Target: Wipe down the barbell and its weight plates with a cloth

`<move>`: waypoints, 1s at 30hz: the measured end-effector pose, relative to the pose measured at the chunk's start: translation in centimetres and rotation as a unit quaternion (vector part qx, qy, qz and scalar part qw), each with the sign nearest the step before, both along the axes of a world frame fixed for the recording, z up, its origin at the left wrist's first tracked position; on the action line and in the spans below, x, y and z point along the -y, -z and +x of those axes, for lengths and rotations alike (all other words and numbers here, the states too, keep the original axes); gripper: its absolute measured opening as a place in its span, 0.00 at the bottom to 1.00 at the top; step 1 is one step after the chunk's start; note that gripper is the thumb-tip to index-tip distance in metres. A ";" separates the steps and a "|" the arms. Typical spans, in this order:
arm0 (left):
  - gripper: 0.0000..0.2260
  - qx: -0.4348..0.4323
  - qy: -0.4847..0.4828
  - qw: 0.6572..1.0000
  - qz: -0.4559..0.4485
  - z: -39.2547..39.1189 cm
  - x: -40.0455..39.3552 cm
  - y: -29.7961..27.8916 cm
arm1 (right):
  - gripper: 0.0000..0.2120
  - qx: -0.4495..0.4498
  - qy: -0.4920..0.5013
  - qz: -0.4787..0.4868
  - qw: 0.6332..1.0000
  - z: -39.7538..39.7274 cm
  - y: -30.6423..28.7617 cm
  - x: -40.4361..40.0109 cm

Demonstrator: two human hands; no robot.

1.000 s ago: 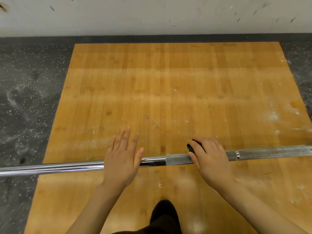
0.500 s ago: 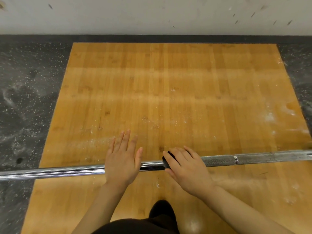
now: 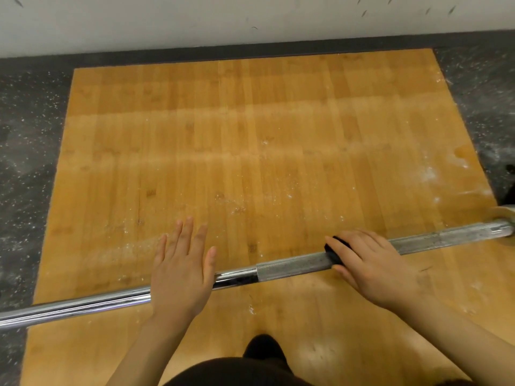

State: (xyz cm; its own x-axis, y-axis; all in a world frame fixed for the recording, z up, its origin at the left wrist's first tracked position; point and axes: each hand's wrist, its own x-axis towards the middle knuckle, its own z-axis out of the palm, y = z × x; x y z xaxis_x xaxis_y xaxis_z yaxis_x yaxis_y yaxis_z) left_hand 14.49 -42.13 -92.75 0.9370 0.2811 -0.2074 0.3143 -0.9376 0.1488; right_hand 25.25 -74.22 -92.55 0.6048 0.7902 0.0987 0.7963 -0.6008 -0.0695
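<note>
The barbell [image 3: 289, 264] runs across the lower frame; right hand [image 3: 370, 270] curls around a dark cloth [image 3: 333, 253] on its knurling, left hand [image 3: 182, 270] rests flat, fingers straight. Pressing sideways could roll the bar from under that open palm

A wooden platform [image 3: 250, 129] of honey-coloured boards covers most of the floor, framed left, right and behind by speckled black rubber flooring [image 3: 25, 140]. The barbell [image 3: 289, 264] runs across the platform's near part, passing under the left hand [image 3: 182, 270] and the right hand [image 3: 370, 263]; whether its shaft touches the boards cannot be told. White chalk dust [image 3: 429, 174] smears the wood far to the right of the right hand, with lighter flecks beyond the left hand's fingertips. A dark shoe [image 3: 263, 345] stands on the platform nearer than both hands.
</note>
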 end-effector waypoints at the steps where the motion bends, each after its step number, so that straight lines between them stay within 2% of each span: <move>1: 0.30 -0.001 0.003 1.000 0.000 0.0 -0.1 0.0 | 0.22 -0.001 0.000 0.004 1.000 0.0 0.1 -0.1; 12: 0.33 -0.036 -0.007 0.999 0.006 0.7 -0.1 0.1 | 0.18 0.015 -0.017 0.066 0.998 0.9 1.7 0.0; 18: 0.32 -0.064 -0.008 0.998 -0.002 1.4 0.1 -0.4 | 0.18 -0.011 0.008 0.060 0.998 1.1 1.2 -0.3; 24: 0.36 -0.105 -0.004 0.994 -0.009 1.6 0.0 -0.3 | 0.18 -0.017 0.030 0.065 0.997 0.7 0.5 -0.7; 30: 0.31 -0.129 -0.018 0.991 -0.002 1.2 0.2 -0.2 | 0.19 -0.032 0.056 0.056 0.996 -0.2 0.1 -0.7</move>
State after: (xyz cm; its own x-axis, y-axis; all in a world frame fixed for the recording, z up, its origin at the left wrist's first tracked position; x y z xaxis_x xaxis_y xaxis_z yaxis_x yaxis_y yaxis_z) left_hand 15.70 -42.35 -92.55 0.8415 0.3126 -0.4406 0.3765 -0.9242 0.0633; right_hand 25.08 -73.55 -92.65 0.6964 0.7038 0.1401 0.7165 -0.6712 -0.1898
